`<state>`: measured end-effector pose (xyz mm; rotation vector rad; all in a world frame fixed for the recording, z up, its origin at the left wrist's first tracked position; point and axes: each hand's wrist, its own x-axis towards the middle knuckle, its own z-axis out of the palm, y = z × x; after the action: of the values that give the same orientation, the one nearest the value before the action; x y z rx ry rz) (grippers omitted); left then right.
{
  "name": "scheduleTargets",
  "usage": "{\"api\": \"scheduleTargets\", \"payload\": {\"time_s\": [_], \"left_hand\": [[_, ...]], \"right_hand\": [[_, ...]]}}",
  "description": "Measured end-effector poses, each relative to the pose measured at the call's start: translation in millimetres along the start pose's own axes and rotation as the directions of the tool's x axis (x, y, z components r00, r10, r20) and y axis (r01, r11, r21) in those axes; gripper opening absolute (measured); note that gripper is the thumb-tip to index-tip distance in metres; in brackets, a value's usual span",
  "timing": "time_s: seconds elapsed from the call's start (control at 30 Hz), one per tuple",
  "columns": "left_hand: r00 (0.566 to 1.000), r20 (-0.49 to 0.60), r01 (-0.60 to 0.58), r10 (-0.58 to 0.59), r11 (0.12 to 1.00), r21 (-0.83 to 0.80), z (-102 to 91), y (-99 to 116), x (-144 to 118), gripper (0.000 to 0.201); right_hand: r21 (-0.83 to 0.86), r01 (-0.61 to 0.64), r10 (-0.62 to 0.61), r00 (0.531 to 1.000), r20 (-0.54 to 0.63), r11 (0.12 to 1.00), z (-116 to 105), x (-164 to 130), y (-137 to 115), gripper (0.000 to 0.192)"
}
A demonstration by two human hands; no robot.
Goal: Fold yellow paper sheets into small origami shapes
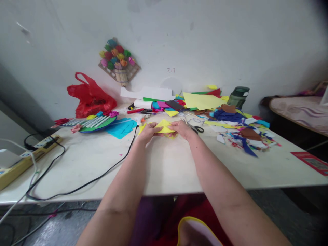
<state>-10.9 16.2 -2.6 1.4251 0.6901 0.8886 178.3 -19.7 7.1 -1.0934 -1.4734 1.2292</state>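
While the yellow paper (164,127) already shows a peaked fold, its lower edges look unfinished; left hand (149,131) and right hand (182,129) pinch its corners, between them above the desk (164,164).
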Motion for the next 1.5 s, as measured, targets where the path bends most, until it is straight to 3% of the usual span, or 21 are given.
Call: {"api": "scheduleTargets", "payload": {"time_s": [0.2,0.37,0.6,0.87,1.5], "left_hand": [[1.000,0.003,-0.002,0.002,1.000,0.002,0.2,-1.4,1.9,0.031],[1.000,-0.002,0.004,-0.004,1.000,-0.007,1.7,-3.1,2.5,0.028],[1.000,-0.018,-0.024,0.021,0.988,-0.150,5.7,1.2,-1.1,0.029],[0.998,-0.027,-0.061,0.056,0.974,-0.217,4.4,0.0,-0.3,0.031],[0.998,-0.031,-0.061,0.056,0.978,-0.201,3.3,2.4,-2.0,0.023]], "right_hand": [[-0.002,0.042,-0.042,0.999,0.005,0.999,0.1,-0.1,-0.4,0.028],[-0.012,0.056,-0.057,0.996,-0.070,0.998,2.9,2.4,1.8,0.021],[0.071,0.059,-0.051,0.991,-0.120,0.996,6.4,3.2,0.9,0.023],[0.153,0.083,-0.064,0.990,-0.125,0.985,8.1,2.0,-1.4,0.032],[0.173,0.137,-0.120,0.987,-0.108,0.975,8.8,-2.8,-4.9,0.024]]}}
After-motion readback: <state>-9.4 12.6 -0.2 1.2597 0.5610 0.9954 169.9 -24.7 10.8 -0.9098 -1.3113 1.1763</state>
